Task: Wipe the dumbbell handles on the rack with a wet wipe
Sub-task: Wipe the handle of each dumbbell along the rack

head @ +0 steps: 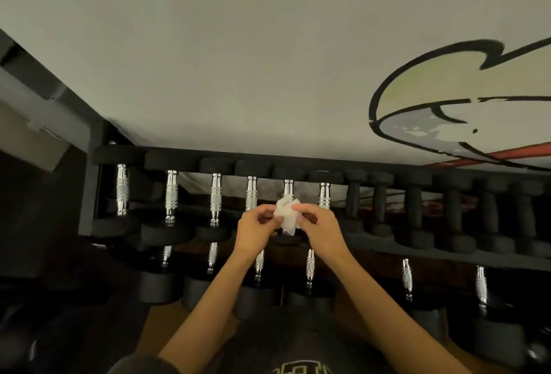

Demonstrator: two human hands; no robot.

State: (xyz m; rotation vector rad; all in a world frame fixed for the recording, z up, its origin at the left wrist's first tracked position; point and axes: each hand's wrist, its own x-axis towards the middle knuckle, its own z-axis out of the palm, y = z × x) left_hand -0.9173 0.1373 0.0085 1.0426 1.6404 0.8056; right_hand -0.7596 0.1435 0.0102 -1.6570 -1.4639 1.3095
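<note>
I see both hands raised in front of the dumbbell rack, pinching a crumpled white wet wipe between them. My left hand grips its left edge with thumb and fingers, and my right hand grips its right edge the same way. The wipe sits just in front of the fifth chrome dumbbell handle on the upper row; I cannot tell if it touches it. A painted mural covers the wall behind.

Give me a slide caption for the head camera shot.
Both hands bunch a white wet wipe above the top-row chrome dumbbell handles.
</note>
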